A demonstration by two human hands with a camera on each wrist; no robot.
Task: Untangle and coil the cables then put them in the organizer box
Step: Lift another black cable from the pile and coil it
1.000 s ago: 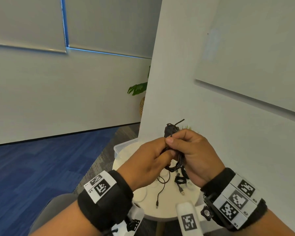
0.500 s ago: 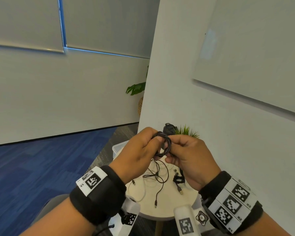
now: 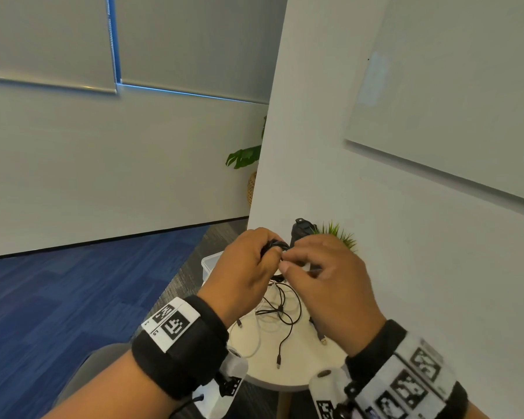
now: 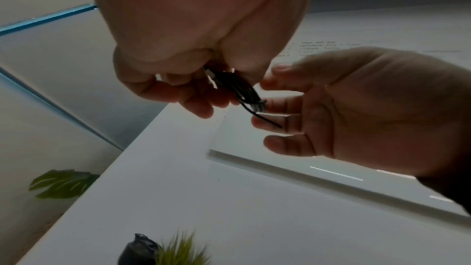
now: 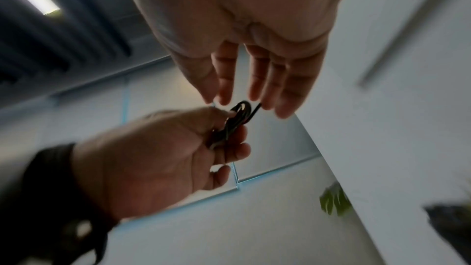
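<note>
A: Quickly, left hand (image 3: 242, 267)?
B: Fingers curled round the black coiled cable (image 4: 237, 86), held up above the counter (image 3: 297, 367).
A: Right hand (image 3: 330, 285)?
B: Fingers nearly straight, tips at the coil's loose end; whether they pinch it, can't tell.
A: Other cables?
B: Loose black cable (image 3: 285, 322) and white cable (image 3: 254, 337) tangled on the counter. Clear organizer box (image 3: 208, 263) at the far left edge, mostly hidden by the left hand.
</note>
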